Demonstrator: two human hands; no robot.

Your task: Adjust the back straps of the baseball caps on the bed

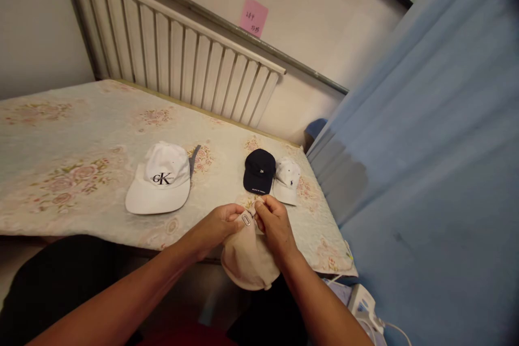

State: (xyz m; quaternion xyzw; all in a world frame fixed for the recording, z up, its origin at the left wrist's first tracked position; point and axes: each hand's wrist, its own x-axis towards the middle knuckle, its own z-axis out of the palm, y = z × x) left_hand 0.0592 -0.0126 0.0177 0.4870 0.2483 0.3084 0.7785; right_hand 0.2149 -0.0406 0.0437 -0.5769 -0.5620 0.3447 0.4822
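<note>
A beige baseball cap (251, 259) hangs between my hands over the near edge of the bed. My left hand (225, 221) is closed on the cap's back edge beside an oval metal eyelet. Fingers pinched together, my right hand (273, 221) grips the end of its strap close by. Just beyond lie a black cap (259, 170) and a white cap (287, 178) with a small dark emblem, touching side by side. Further left rests a larger white cap (160, 189) with "CK" lettering, its grey strap sticking out at the right.
A flowered cover (101, 146) spreads over the bed. Behind it, a white radiator (178, 48) runs along the wall, under a pink note (254, 17). A blue curtain (413, 162) hangs at the right, above a white power strip (365, 305) with cables.
</note>
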